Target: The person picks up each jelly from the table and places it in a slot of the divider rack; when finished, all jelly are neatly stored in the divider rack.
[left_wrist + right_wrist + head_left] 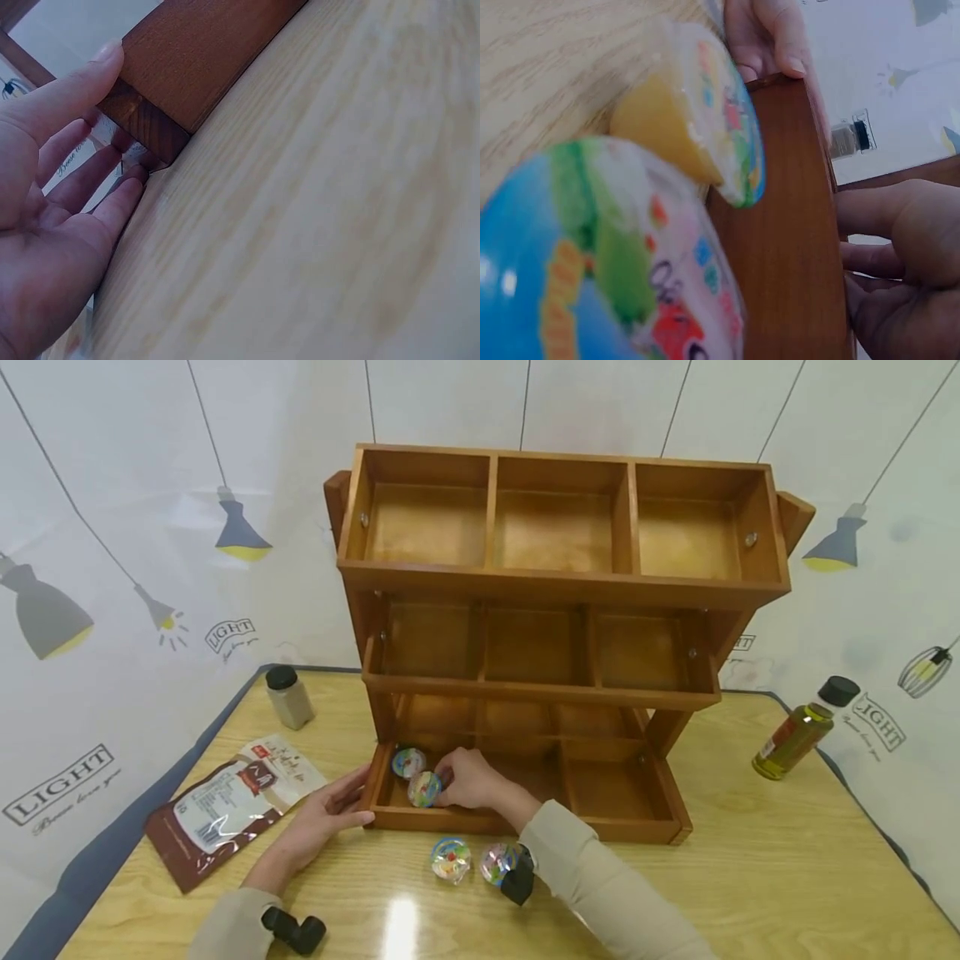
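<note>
A wooden three-tier organizer (525,818) stands on the table, each tier split into three compartments. My right hand (474,779) reaches into the bottom tier's left compartment, fingertips at the edge of a jelly cup (425,789) that they seem to pinch. Beside it in that compartment sits another jelly cup (408,763). At the bottom tier's front left corner, my left hand (324,814) rests with thumb and fingers touching the wood. In front of the organizer lie two more cups, one jelly cup (450,860) and another jelly cup (497,863) partly covered by the right wrist camera.
Left of the organizer lies a brown and white food pouch (232,806), with a black-capped shaker jar (289,697) behind it. On the right stands a bottle of yellowish oil (798,735). A patterned wall covering (300,527) rises behind the table.
</note>
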`<state>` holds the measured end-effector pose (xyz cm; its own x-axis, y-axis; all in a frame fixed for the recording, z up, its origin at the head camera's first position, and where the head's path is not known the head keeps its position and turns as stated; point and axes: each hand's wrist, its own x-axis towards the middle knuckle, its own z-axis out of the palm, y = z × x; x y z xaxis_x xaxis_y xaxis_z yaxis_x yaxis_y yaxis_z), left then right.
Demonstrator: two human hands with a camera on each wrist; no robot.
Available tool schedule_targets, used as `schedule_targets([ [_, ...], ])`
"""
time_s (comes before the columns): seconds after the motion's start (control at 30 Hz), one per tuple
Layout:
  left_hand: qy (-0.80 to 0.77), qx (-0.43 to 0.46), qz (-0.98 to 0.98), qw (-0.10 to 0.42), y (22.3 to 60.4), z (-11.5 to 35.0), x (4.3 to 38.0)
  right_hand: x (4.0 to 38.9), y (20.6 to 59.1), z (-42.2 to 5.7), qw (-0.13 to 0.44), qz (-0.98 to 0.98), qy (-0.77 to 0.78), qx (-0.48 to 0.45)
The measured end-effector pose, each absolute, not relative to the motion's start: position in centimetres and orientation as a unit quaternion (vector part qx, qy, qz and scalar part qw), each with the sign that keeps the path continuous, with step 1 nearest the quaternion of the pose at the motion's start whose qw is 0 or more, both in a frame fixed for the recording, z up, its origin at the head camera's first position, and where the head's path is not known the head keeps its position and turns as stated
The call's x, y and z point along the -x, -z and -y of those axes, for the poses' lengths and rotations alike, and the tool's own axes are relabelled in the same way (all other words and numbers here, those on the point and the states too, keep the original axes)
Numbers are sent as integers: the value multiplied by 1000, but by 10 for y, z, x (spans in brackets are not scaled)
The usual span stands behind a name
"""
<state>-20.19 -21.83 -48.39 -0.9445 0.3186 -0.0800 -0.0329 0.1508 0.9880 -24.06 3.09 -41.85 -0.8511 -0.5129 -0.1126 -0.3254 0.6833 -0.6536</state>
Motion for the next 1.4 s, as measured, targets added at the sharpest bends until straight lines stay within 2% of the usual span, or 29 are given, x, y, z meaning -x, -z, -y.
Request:
schedule_targets([
  [0.2,-648,-98,-743,139,483,217,202,240,420,-29,128,-912,296,254],
  [0.43,-642,-102,-748,134,483,218,201,241,420,-31,161,-890,328,273],
  [0.87,-644,-98,-746,138,482,218,201,244,419,-31,212,-836,272,426],
  [0.97,-649,-96,-742,136,483,218,201,245,419,-30,222,-838,267,420],
  [1.2,-649,-95,-743,130,482,218,200,249,423,-33,204,-865,286,358],
  [1.4,-645,-92,-747,132,483,218,201,249,425,-35,162,-887,286,325],
])
